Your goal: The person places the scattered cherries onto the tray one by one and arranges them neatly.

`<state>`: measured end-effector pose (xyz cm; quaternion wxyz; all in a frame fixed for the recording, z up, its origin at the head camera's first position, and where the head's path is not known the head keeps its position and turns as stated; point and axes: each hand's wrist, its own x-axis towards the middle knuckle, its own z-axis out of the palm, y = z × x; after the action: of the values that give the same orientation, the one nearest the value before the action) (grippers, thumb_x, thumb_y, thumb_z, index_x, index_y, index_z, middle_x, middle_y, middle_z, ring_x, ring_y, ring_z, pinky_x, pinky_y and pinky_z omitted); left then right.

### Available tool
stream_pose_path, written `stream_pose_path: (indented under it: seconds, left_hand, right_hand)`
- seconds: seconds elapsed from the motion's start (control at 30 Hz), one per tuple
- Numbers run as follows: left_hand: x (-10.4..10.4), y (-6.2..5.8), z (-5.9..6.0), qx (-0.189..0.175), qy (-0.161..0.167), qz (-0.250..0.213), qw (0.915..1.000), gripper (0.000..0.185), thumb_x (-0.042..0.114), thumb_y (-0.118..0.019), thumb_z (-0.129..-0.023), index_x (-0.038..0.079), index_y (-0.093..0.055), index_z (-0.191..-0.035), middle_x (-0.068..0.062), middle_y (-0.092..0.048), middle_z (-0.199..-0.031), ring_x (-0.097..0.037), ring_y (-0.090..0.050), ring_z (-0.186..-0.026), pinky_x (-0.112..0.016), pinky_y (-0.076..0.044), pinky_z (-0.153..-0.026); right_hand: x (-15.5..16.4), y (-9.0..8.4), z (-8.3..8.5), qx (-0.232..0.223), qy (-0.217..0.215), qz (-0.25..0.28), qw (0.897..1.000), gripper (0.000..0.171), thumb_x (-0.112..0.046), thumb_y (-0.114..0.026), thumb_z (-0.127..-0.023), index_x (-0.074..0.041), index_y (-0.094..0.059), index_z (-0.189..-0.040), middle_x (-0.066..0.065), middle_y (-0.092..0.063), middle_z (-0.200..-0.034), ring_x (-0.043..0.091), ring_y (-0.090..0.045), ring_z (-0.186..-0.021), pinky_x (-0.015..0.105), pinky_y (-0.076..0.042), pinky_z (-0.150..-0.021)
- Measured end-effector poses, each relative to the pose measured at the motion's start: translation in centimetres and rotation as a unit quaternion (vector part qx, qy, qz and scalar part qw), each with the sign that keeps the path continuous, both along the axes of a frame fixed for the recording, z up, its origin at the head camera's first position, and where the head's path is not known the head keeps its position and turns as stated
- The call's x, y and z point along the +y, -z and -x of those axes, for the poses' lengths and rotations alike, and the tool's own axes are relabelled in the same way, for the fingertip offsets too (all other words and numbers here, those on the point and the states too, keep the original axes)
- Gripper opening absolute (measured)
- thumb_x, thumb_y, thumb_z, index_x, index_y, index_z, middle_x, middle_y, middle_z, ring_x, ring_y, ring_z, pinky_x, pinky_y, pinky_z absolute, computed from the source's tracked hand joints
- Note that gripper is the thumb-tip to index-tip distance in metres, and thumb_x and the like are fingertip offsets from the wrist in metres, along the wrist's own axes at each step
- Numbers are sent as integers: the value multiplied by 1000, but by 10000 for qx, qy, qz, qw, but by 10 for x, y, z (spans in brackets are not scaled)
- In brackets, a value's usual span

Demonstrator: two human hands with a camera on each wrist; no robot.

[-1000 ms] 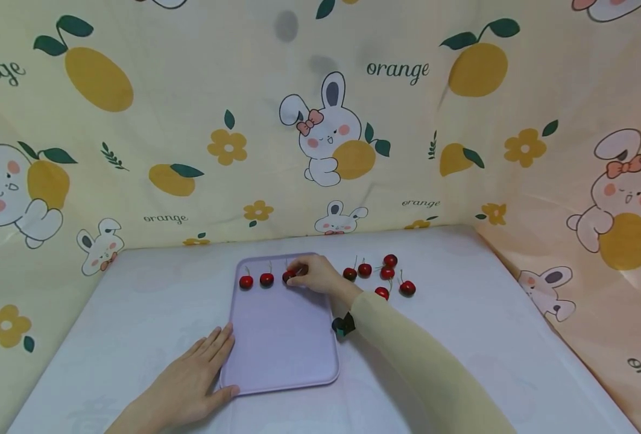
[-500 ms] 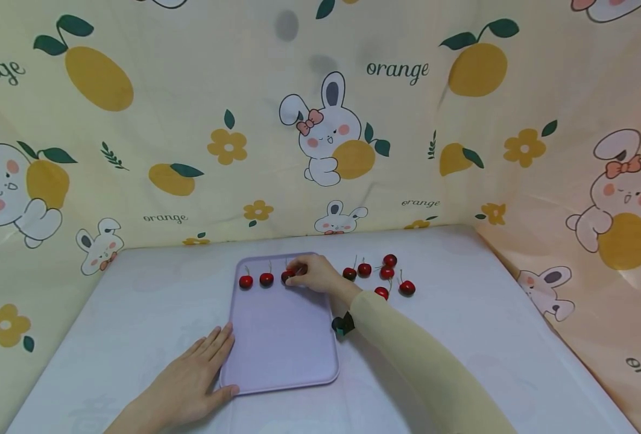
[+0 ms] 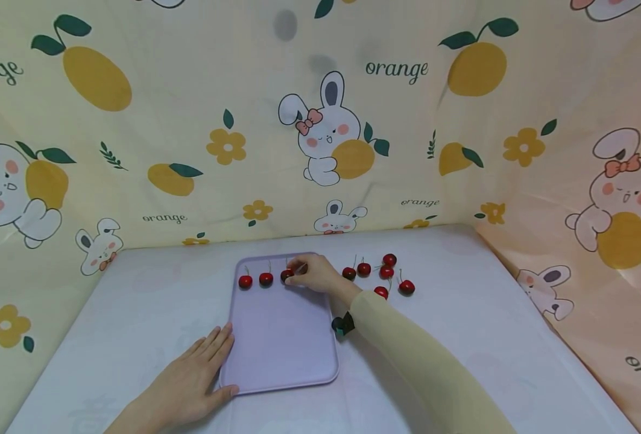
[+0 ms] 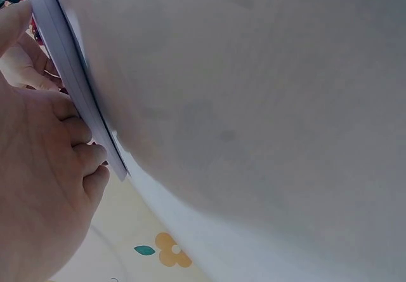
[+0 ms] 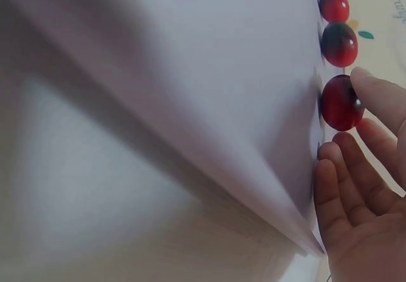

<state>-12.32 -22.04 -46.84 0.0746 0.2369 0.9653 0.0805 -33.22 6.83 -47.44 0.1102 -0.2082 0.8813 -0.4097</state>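
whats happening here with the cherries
A person is lining cherries up along the far edge of a lilac tray. Three sit in a row there; the right hand is at the third cherry, fingertips touching it. The left hand rests flat on the table, against the tray's near left corner. Six more cherries lie loose on the table to the tray's right.

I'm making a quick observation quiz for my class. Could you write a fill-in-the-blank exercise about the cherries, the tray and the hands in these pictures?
1. The flat lilac plastic tray carries ____ glossy red cherries in a row along its far edge.
2. The right hand touches the ____ cherry of that row.
3. The left hand rests flat against the tray's near-____ corner.
4. ____ loose red cherries lie on the white table right of the tray.

Missing words: three; rightmost; left; six
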Motion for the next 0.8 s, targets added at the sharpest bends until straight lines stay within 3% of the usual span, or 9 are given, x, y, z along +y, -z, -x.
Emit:
stream_pose_path:
  seconds: [0.37, 0.8]
  left_hand:
    - [0, 0, -1, 349, 155, -22, 9993, 93, 67, -58, -96, -4, -45, -154, -19, -34, -166, -40, -34, -152, -57, -34, -120]
    - [0, 2, -1, 207, 86, -28, 9997, 94, 69, -57, -95, -3, -44, -155, -18, -33, -167, -39, -33, -153, -57, -33, -121]
  right_hand:
    - [4, -11, -5, -28, 103, 248, 9996, 38, -25, -83, -91, -13, -73, -126, 1, -72, -120, 15, -65, -101, 29, -56, -82]
    - [35, -41, -23, 681, -201, 197, 9973, 36, -18, -80, -93, -7, -73, -127, 6, -72, -124, 16, -67, -101, 31, -57, -89]
